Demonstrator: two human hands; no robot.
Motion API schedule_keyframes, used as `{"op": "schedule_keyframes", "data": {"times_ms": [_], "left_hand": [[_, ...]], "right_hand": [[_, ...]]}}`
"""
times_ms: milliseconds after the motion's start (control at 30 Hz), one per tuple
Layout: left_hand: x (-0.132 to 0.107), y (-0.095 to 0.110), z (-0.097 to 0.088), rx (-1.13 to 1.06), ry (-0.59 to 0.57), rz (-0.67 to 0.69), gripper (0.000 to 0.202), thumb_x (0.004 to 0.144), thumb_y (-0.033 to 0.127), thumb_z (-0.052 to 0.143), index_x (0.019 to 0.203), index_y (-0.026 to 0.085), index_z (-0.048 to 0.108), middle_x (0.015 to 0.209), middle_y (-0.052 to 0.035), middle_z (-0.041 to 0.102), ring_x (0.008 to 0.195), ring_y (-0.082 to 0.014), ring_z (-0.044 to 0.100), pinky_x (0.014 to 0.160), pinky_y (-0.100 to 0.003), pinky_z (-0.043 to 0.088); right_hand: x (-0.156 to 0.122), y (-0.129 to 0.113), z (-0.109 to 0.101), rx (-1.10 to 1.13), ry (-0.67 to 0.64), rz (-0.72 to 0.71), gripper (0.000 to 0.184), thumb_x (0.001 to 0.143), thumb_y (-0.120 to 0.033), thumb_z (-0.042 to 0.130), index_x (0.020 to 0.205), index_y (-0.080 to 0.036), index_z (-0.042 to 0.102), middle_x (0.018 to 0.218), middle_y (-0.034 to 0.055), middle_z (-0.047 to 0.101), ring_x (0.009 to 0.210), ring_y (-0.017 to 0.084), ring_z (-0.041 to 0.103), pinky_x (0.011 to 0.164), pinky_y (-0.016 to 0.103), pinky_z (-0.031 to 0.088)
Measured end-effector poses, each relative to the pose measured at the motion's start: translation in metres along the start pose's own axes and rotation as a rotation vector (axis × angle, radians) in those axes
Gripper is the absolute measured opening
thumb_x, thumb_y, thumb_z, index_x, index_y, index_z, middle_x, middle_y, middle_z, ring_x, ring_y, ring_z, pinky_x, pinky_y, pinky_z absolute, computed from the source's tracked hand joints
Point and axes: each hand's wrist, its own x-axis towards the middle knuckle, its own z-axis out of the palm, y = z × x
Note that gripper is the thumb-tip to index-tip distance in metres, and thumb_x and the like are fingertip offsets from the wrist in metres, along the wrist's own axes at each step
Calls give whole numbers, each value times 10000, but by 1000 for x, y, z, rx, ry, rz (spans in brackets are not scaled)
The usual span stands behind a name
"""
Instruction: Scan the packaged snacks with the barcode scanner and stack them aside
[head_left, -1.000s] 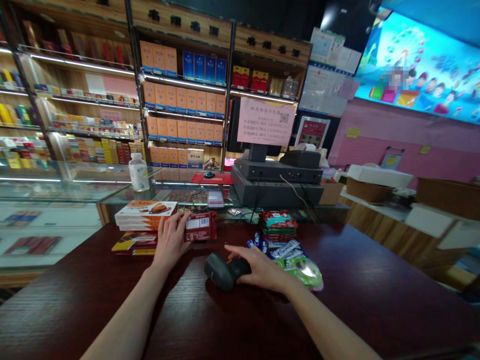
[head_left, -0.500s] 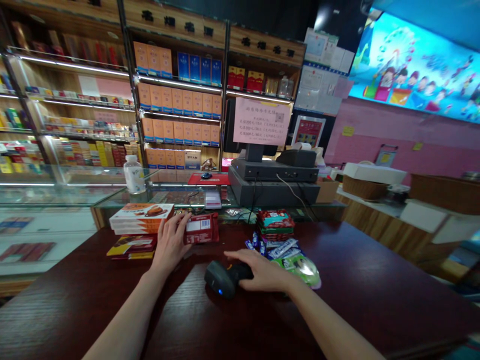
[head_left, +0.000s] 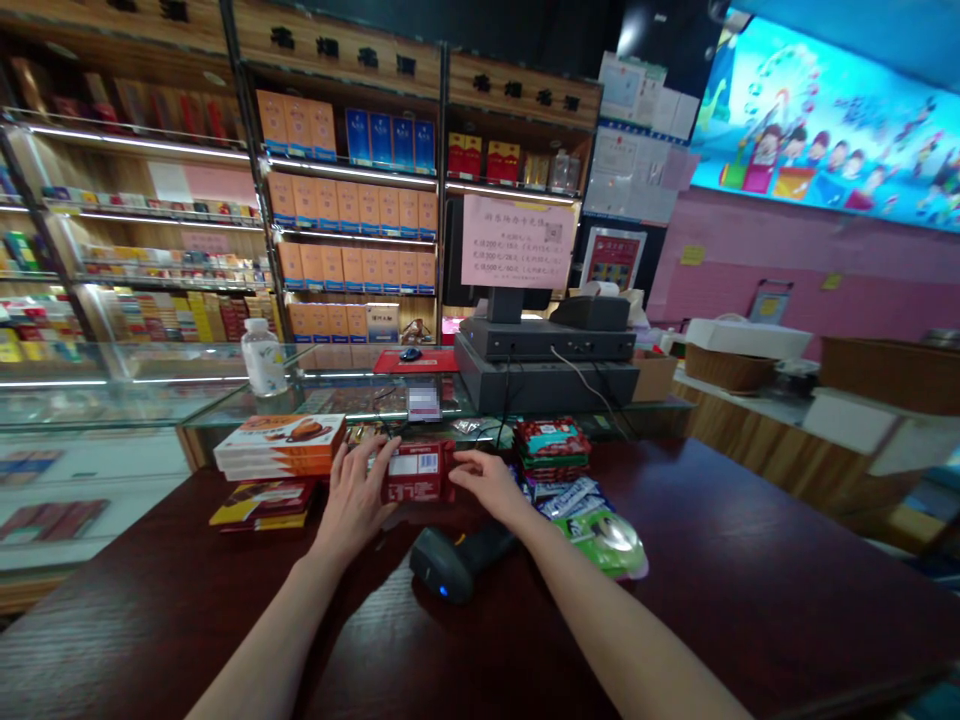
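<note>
A dark red snack packet (head_left: 412, 486) with a white label and barcode stands behind my two hands. My left hand (head_left: 356, 500) grips its left end, fingers over the top edge. At its right end, the bent fingers and thumb of my right hand (head_left: 491, 487) hold the wrapper. Nearer to me, a black barcode scanner (head_left: 442, 565) with a lit blue light lies on the dark wooden counter, untouched. White-and-orange boxes (head_left: 281, 445) are stacked left of my left hand, above yellow-and-maroon packs (head_left: 262, 505).
Right of my right hand lie a stack of red-and-green packets (head_left: 553, 445), blue-and-white bars (head_left: 577, 497) and a green pouch (head_left: 607, 543). A glass display case with a white bottle (head_left: 264, 360) and a cash register (head_left: 547, 345) stands behind. Shelves line the wall.
My right hand has let go of the scanner and moved forward to the red packet's right end. The packet has shifted slightly right with my left hand. The scanner stays on the counter.
</note>
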Motion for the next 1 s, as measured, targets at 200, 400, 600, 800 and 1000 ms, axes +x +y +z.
{"op": "schedule_keyframes", "data": {"times_ms": [200,400,600,800,1000], "left_hand": [[1,3,1,18,-35,-51,851,716,204,704,1486,285,354,1457,-147,410,1348,-354,413,1134,-549,319],[6,9,-7,19,-164,-153,798,799,345,662,1522,300,327,1078,-81,603,1043,-293,561,995,-486,400],[6,7,2,-206,-225,-237,917,744,360,688,1546,296,248,1197,-89,577,1150,-304,552,983,-481,422],[8,-2,11,-526,-173,-311,727,846,325,546,1518,236,282,1107,-74,693,1025,-246,663,958,-457,475],[16,-6,0,-654,-74,-418,386,851,404,560,1195,229,583,899,-13,765,917,-217,718,896,-363,522]], "right_hand": [[2,2,5,-77,37,5,115,763,-256,672,813,-166,722,760,21,733,715,182,667,687,274,492],[1,-6,4,-154,97,-38,97,767,-280,681,771,-191,717,762,7,734,753,183,671,703,261,464],[2,-11,1,-227,157,43,93,752,-274,710,774,-194,751,753,20,753,741,197,684,688,266,464],[4,-10,-9,-278,188,70,86,747,-273,724,793,-224,776,785,10,766,781,205,696,713,274,481],[3,-14,-15,-285,198,39,95,779,-302,709,816,-249,778,855,8,770,850,211,701,775,292,493]]}}
